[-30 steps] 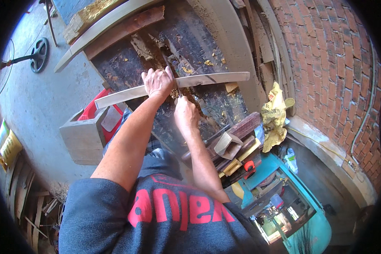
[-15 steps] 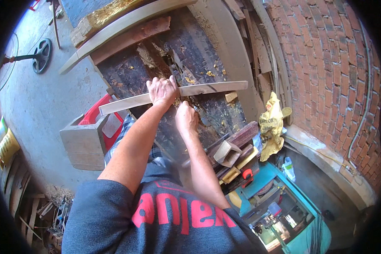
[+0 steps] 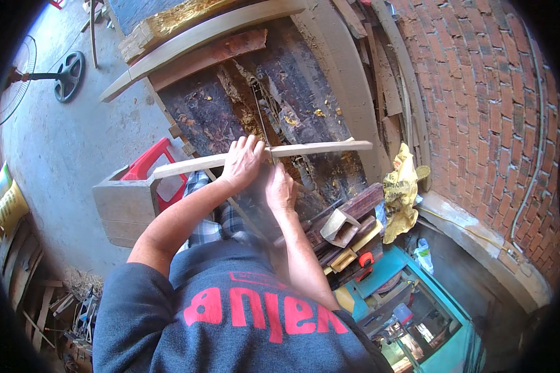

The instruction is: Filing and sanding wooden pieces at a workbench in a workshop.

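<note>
A long, slightly curved pale wood strip (image 3: 323, 148) lies crosswise over a dark, worn workbench (image 3: 199, 118). My left hand (image 3: 242, 163) is wrapped over the strip near its middle, pressing on it. Just right of it and nearer to me, my right hand (image 3: 281, 188) is closed around a narrow tool, its handle hidden in the fist. What looks like the tool's thin saw blade (image 3: 264, 129) runs away from me across the strip, close beside my left fingers.
Curved boards (image 3: 205, 38) lie across the bench's far end. A wooden box (image 3: 126, 211) and red plastic chair (image 3: 152, 160) stand at left. At right are a yellow bag (image 3: 399, 193), wooden blocks (image 3: 340, 227), a teal machine (image 3: 379, 273) and a brick wall (image 3: 479, 93).
The strip has rolled so that its narrow edge faces up. My left hand has shifted with it, its fingers now over the far side. The whole view has moved slightly.
</note>
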Tool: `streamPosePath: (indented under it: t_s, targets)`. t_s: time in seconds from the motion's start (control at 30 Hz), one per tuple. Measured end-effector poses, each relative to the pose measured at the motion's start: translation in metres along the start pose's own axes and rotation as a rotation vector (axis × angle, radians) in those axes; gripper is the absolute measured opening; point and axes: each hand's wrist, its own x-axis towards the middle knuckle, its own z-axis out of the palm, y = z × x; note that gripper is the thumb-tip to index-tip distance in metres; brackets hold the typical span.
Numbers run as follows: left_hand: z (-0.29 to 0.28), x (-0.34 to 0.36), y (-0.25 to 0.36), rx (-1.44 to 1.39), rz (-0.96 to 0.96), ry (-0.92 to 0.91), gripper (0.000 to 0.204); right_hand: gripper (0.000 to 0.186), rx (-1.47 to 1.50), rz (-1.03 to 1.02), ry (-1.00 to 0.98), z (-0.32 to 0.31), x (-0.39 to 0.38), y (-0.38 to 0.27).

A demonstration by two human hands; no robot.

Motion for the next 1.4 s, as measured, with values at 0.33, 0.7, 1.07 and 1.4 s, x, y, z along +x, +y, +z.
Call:
streamPosePath:
  t_s: [0.33, 0.7, 1.07, 1.4]
  targets:
    - [0.020, -0.061, -0.001, 0.020, 0.204, 0.080, 0.030, 0.025, -0.017, 0.090, -0.095, 0.000, -0.036, -0.005]
    - [0.010, -0.062, -0.006, -0.089, 0.150, -0.005, 0.040, 0.026, 0.177, 0.023, 0.166, -0.044, -0.050, -0.017]
    - [0.004, -0.063, 0.018, 0.115, 0.147, -0.210, 0.068, 0.031, 0.318, 0.483, 0.505, -0.007, -0.097, 0.076]
    - [0.026, -0.071, 0.010, 0.069, 0.068, 0.012, 0.033, 0.015, 0.376, 0.396, 0.626, -0.016, -0.116, 0.084]
